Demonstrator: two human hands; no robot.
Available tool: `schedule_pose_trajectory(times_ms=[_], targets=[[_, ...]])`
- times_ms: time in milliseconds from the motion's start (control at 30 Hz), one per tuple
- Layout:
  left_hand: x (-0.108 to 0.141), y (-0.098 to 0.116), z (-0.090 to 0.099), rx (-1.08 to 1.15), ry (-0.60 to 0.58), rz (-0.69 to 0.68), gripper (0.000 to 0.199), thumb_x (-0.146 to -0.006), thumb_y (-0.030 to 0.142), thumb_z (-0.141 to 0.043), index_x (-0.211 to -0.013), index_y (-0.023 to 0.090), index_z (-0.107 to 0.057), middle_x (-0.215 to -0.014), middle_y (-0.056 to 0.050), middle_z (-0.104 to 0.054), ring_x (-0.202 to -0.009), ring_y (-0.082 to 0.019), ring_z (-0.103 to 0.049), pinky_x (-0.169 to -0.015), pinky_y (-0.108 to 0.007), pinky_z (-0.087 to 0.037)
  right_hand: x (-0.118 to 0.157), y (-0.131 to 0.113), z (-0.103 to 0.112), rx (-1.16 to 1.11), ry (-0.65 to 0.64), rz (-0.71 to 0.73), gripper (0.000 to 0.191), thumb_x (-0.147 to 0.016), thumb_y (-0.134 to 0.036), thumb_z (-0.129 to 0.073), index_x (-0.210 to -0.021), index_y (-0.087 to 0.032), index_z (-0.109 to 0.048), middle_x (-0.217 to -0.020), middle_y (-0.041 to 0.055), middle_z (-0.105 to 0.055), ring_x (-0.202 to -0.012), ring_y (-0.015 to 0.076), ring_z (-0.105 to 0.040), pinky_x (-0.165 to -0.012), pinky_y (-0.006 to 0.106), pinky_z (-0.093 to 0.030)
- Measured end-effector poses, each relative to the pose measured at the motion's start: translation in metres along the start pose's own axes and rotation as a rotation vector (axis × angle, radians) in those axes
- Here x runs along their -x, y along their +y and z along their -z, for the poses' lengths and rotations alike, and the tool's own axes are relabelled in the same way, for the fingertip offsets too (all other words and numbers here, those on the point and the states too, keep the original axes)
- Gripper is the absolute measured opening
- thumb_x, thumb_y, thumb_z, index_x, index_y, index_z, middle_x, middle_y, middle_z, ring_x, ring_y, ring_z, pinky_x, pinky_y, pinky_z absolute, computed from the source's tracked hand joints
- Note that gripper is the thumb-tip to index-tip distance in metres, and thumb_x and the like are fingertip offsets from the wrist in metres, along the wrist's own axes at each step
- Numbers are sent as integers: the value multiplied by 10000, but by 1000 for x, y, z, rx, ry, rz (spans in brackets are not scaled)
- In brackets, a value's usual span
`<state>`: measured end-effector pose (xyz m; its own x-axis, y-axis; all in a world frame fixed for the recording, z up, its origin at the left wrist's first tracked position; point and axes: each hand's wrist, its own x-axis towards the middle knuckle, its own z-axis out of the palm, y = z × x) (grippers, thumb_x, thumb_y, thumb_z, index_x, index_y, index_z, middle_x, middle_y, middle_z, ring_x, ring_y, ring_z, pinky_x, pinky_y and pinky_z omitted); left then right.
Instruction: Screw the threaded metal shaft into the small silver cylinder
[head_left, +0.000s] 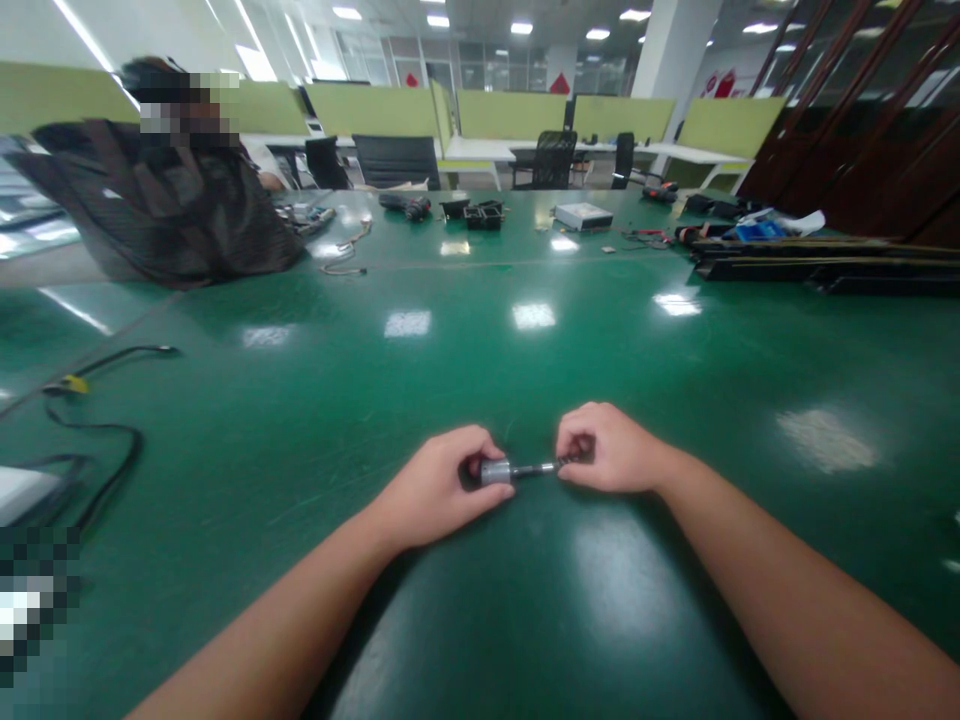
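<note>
Low over the green table, my left hand [454, 480] is closed round a short silver cylinder [495, 472], thumb in front and fingers behind. A thin dark rod [529, 470] with a silver end reaches from the cylinder towards the right. At its far end, my right hand [607, 450] pinches a small dark piece [576, 459] that looks ridged or coiled. The rod and this piece meet at the right fingertips. Blur and fingers hide whether they are joined. The dark back end of the cylinder is partly covered by my left hand.
The glossy green table [465, 380] spreads all round. A black cable [127, 430] lies at the left. Farther back are a large dark bag [187, 210], black parts [480, 214], a white box [583, 216] and long black strips [817, 268]. A person [172, 100] is behind the bag.
</note>
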<state>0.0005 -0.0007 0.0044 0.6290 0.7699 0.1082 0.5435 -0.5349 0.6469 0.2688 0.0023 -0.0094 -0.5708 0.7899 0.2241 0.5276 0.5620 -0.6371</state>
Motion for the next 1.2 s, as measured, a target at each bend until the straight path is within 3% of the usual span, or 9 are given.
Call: schedule_pose_trajectory(times_ms=[233,400,567,767,1200], targets=[[0,0,-1,-3,5,-7,181,-833,320,-725,-894,182,-626,-827,-2,-628,-739,-156,-587,-671,-259,-436,0,1,2,-12,-7,-35,72,-682,-162,-770,-698,-162,-700,-650,-15,-638,-608,116,-567,-618,235,-417],[0,-4,-2,-7,25,-2,191,-819,323,-740,-904,185,-639,-826,3,-633,-732,-155,-592,-665,-257,-437,-8,-12,-18,-64,46,-35,112,-723,-234,-815,-796,-174,-755,-713,-3,-683,-630,120,-595,-641,244,-432],[1,-7,-2,-8,40,-16,221,-771,276,-773,-935,191,-651,-870,-3,-636,-773,-162,-596,-680,-259,-448,-14,-23,-33,-106,73,-27,207,-699,-138,-815,-897,-184,-776,-781,2,-719,-670,120,-623,-661,232,-450],[1,-2,1,25,32,-2,188,-862,349,-696,-956,188,-672,-857,-13,-659,-759,-156,-609,-678,-254,-463,-13,-20,-33,-98,57,16,147,-759,-160,-778,-905,-175,-773,-769,-1,-712,-650,107,-618,-662,229,-441],[1,-4,-2,9,30,12,198,-812,330,-738,-911,186,-644,-839,-4,-640,-752,-163,-598,-667,-261,-445,-13,-22,-32,-93,71,36,100,-764,-186,-777,-859,-176,-749,-738,-16,-689,-642,103,-608,-673,235,-430]])
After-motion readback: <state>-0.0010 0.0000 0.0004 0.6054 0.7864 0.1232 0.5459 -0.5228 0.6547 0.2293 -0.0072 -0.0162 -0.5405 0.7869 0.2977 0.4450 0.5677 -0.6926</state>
